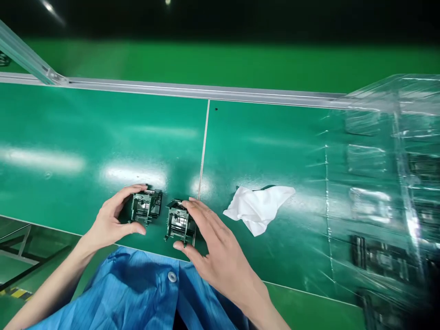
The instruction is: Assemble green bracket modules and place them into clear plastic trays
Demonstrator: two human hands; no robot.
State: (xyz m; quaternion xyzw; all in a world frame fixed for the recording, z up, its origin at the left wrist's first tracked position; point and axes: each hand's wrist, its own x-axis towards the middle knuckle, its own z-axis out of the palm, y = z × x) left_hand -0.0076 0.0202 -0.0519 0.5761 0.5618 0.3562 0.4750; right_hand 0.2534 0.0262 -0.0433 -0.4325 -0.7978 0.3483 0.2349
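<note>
Near the front edge of the green table (103,123), the left hand (110,221) spans the left dark part (141,206) and the right hand (218,243) the right dark part (178,222). Fingers and thumbs stand apart around them; whether they clamp, I cannot tell. Bringing the hands together could knock the parts against each other; a loose pinch could drop one.

Dark green-black devices (179,221); green tabletop (103,123); plain white cloth (259,206); blue garment (137,284); yellow-and-black striped floor marking (19,293)
</note>
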